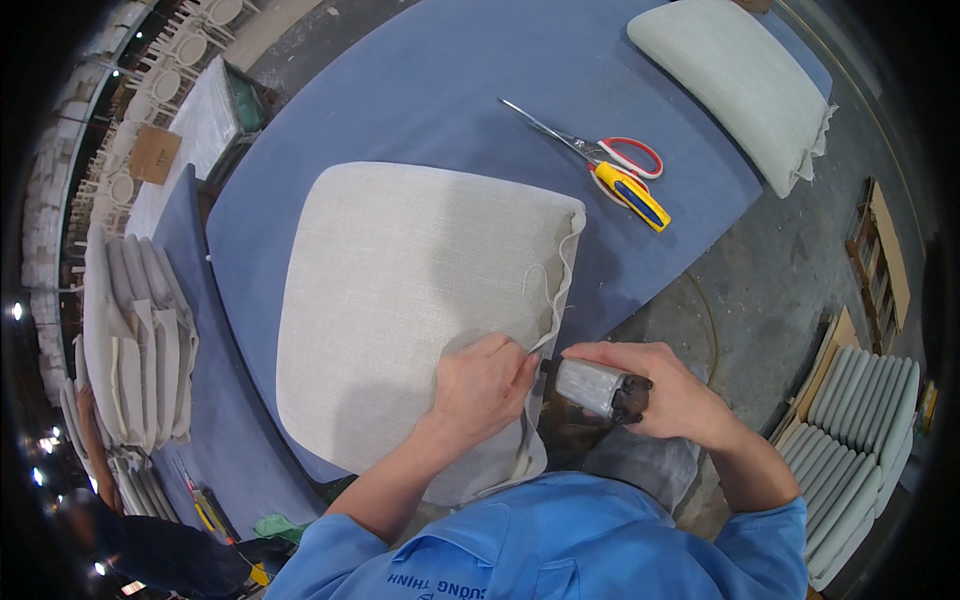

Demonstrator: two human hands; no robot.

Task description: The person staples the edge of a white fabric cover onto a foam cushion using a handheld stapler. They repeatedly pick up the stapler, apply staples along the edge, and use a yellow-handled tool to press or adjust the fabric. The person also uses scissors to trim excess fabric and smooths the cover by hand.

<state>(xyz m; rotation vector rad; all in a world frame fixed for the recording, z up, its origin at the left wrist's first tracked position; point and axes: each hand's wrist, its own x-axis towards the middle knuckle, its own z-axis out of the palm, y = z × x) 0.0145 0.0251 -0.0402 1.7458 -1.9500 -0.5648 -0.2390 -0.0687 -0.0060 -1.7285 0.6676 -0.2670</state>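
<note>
left hand (483, 385) pinches the cushion (410, 300) fabric, right hand (655, 385) grips a stapler (598, 388); scissors (610, 165) and another cushion (735, 80) lie far right on the counter (440, 90).

Even, fairly bright overhead light fills the middle of the frame, with soft shadows under the hands. Small lamps glare at the lower left. Fisheye bending curves edges near the dark rim; the centre stays sharp.

Beige woven cushion (400, 310), blue table cover (450, 90), red-and-yellow-handled scissors (610, 165).
</note>
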